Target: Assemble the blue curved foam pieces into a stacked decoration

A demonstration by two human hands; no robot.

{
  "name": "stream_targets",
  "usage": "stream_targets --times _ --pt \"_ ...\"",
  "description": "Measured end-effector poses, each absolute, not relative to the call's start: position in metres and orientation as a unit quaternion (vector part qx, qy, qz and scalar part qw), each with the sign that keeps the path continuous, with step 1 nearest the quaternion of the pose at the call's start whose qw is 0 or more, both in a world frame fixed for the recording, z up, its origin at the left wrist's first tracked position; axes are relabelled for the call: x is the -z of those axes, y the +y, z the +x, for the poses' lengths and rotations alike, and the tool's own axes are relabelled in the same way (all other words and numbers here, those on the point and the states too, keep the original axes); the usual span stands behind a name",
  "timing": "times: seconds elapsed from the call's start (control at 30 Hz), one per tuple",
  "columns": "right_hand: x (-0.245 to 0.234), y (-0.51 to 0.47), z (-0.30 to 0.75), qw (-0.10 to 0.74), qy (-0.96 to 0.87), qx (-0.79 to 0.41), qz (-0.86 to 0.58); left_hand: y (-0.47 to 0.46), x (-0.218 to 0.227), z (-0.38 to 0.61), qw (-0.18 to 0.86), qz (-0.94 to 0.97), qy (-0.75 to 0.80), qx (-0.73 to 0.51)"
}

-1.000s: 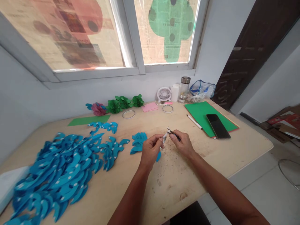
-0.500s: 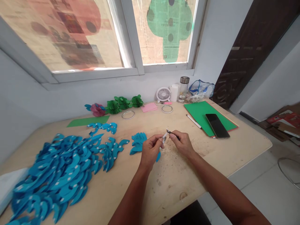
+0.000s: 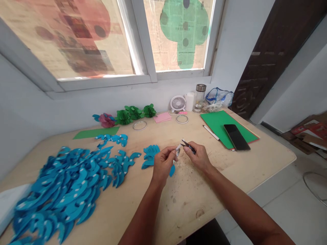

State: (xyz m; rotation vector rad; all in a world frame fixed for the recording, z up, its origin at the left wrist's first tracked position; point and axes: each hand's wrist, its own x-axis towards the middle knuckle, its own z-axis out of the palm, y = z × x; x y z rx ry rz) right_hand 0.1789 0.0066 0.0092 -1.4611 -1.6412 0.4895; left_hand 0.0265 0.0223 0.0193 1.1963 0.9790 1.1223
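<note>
My left hand point(image 3: 163, 161) pinches a narrow white strip of tape point(image 3: 178, 147) between thumb and fingers, its free end pointing up and right. In my right hand point(image 3: 199, 156) is a pair of small dark scissors point(image 3: 188, 147), blades parted close to the strip's end. A small white bit shows at the upper blade tip. Just left of my left hand lies a stack of blue paper pieces point(image 3: 151, 153), and another blue piece point(image 3: 172, 170) shows partly beneath that hand. A large heap of curved blue paper pieces point(image 3: 76, 180) with white patches spreads over the table's left side.
Tape rings point(image 3: 139, 125), pink paper slips point(image 3: 162, 117) and green paper flowers point(image 3: 134, 113) lie towards the wall. A small fan point(image 3: 178, 103) and glass bottle point(image 3: 199, 98) stand there. At right are a white pen point(image 3: 211, 132), green sheets point(image 3: 217, 124) and a phone point(image 3: 237, 137).
The scissors' blades have parted and shifted slightly right, away from the strip's end. The left hand keeps its pinch and has hardly moved.
</note>
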Motion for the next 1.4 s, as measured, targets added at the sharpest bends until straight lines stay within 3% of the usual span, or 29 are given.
stream_targets --times 0.83,1.4 --pt "-0.0058 0.0042 0.1757 0.442 -0.66 -0.203 -0.573 0.0187 -0.0177 0.0305 0.577 0.518 0.426 -0.467" --pt "-0.0043 0.0057 0.1744 0.403 -0.683 -0.201 -0.575 0.0184 -0.0163 0.0321 0.574 0.514 0.428 -0.473"
